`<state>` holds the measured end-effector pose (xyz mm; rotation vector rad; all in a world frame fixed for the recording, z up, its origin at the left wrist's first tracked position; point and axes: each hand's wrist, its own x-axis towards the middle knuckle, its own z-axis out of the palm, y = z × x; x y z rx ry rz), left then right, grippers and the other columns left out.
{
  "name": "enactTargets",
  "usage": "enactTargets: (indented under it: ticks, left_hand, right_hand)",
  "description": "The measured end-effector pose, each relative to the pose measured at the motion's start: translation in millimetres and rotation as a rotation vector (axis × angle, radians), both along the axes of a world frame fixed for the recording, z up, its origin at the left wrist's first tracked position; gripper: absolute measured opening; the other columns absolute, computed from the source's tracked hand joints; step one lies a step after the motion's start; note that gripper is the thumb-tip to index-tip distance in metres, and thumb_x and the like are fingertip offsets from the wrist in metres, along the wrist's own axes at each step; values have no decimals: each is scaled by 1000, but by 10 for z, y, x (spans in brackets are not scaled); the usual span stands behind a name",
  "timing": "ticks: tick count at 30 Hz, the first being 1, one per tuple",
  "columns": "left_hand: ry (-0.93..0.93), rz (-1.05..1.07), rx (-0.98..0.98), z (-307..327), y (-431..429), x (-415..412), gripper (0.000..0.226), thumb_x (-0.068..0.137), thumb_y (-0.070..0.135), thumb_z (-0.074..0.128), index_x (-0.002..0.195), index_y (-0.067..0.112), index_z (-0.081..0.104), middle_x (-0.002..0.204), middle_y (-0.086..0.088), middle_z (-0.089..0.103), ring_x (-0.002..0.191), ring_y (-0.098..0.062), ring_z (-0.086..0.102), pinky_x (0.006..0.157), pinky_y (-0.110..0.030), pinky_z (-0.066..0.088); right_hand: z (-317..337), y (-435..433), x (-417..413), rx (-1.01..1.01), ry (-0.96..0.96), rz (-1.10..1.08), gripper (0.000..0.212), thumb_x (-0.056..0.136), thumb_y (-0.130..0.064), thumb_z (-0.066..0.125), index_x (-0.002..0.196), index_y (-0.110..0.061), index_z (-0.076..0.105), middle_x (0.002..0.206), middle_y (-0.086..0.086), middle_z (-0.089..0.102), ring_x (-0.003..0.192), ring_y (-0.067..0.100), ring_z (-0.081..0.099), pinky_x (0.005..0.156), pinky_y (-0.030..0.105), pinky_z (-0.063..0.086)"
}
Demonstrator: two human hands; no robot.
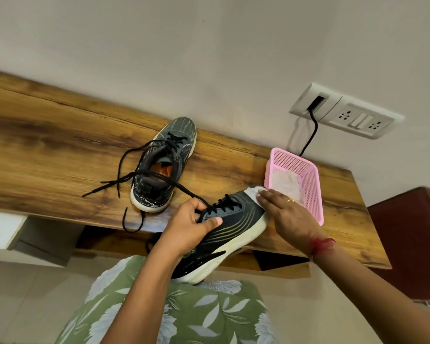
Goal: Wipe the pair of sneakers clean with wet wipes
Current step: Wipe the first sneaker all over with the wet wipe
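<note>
My left hand (pixel 191 224) grips a dark grey sneaker (pixel 233 234) with a white sole around its laced middle, holding it over the front edge of the wooden table. My right hand (pixel 287 214) presses a white wet wipe (pixel 255 193) flat against the toe of that sneaker. The second sneaker (pixel 159 165), same colours, stands upright on the table (pixel 47 150) farther back, its black laces untied and spread out to the left and over the table edge.
A pink perforated plastic basket (pixel 313 189) holding a crumpled white wipe sits on the table just right of my right hand. A wall socket panel (pixel 345 112) with a black cable is behind it. A dark red cabinet (pixel 412 244) stands at right.
</note>
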<state>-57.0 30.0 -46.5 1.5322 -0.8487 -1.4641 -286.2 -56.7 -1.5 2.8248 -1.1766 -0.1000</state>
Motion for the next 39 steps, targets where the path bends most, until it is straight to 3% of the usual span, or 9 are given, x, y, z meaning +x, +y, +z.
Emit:
enactTargets:
  ticks: [4,8,13,18,22,26,32,36,39]
  left_hand:
    - [14,7,-6,-4,-9,13,25,79,20,76,91,15,54,89,-20,71,86,-36,69,81,-57,54]
    - [8,-30,-21,1,-6,-23,52,54,49,75,91,19,53,93,-26,68,91,-42,66,83,-59,52]
    - [-10,10,-22,-48,-8,8,45,60,46,77,92,23,55,95,-24,69,90,-39,67,82,-58,53]
    - [0,12,-45,-79,-19,-4,29,75,29,78,90,20,55,92,-20,70,88,-36,68,82,-57,53]
    - [2,13,-40,-54,-13,-14,53,49,56,72,87,24,54,94,-24,68,90,-40,66,83,-58,53]
    - [6,30,-35,-88,-30,-6,56,47,58,71,87,23,54,96,-29,65,93,-44,64,83,-60,51]
    - [13,34,-44,-122,-34,-37,42,48,58,72,78,34,55,95,-30,65,92,-45,63,83,-61,51]
    - [14,61,-33,-123,-49,-5,50,52,50,74,89,24,55,96,-28,67,91,-43,65,83,-59,52]
    - [9,40,-35,-128,-59,-22,51,51,51,73,89,22,55,94,-28,67,90,-43,65,83,-59,52]
  right_hand:
    - [-72,135,35,62,-11,128,51,80,-10,62,130,-5,53,133,13,53,124,25,47,102,49,24]
    - [14,-56,-43,51,35,52,57,76,-5,72,130,-12,54,131,10,56,121,29,52,101,40,32]
    - [18,29,140,167,-44,13,54,87,-14,56,139,-9,42,144,9,41,137,27,31,109,30,8]
    - [77,-27,45,124,19,23,52,86,-10,61,136,-14,47,141,7,46,131,26,41,106,35,27]
    - [138,-77,102,144,52,-128,53,97,-15,42,147,-23,25,154,-3,23,141,16,21,111,28,22]
    - [110,74,211,231,19,11,51,92,-11,48,143,-14,36,150,4,33,140,18,24,109,21,8]
    - [106,-123,93,154,25,-76,49,96,-14,45,143,-21,35,150,-3,32,140,16,24,111,29,23]
    - [92,-20,217,333,-138,-83,45,90,-17,39,133,-13,51,141,2,46,137,16,31,112,23,18]
    - [112,-42,155,309,-75,-65,44,93,-16,42,137,-16,46,144,1,43,138,15,29,111,26,20]
